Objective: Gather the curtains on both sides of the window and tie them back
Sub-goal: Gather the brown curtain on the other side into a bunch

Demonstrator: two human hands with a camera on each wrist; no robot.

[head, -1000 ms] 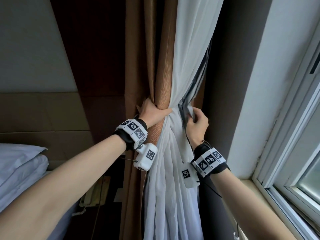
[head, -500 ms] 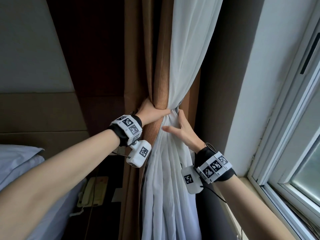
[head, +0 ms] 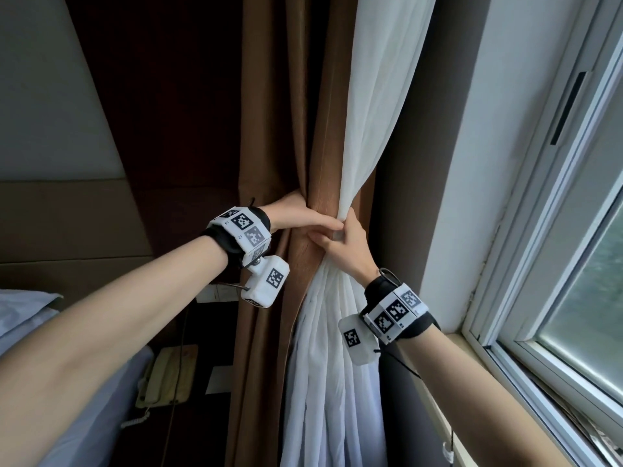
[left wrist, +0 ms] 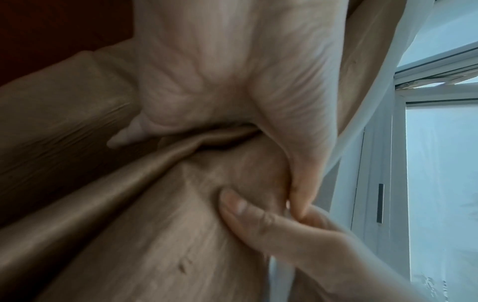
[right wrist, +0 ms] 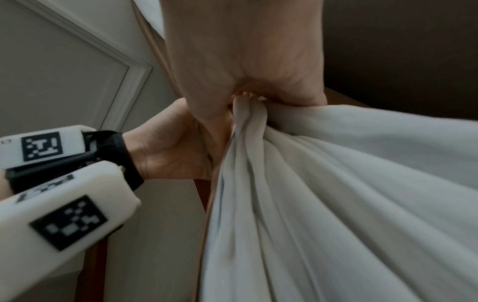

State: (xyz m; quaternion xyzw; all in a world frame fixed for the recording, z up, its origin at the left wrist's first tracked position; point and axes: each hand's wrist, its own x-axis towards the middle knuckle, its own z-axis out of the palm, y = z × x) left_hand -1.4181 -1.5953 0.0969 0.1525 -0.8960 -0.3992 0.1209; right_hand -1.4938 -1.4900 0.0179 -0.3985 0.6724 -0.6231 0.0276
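two curtains hang bunched together just left of the window frame [head: 539,298]: a brown curtain [head: 323,146] on the left and a white sheer curtain [head: 381,129] on the right, both drawn in to a narrow waist at mid-height and fanning out in folds below it. the left hand [head: 296,219] wraps that waist from the left, fingers going round behind the brown cloth and thumb across the front; the left wrist view shows the brown fabric creased tight into its palm. the right hand [head: 344,246] meets it from the right, fingers curled round the gathered white sheer and thumb pressed on the brown cloth, touching the left thumb tip. in the right wrist view the white folds pinch up into the closed fist. both wrists carry black bands with white marker blocks. lower left, a bed [head: 27,318] with pale bedding stands beside a nightstand holding a cream telephone [head: 161,382]. a dark wall panel lies behind the curtains.
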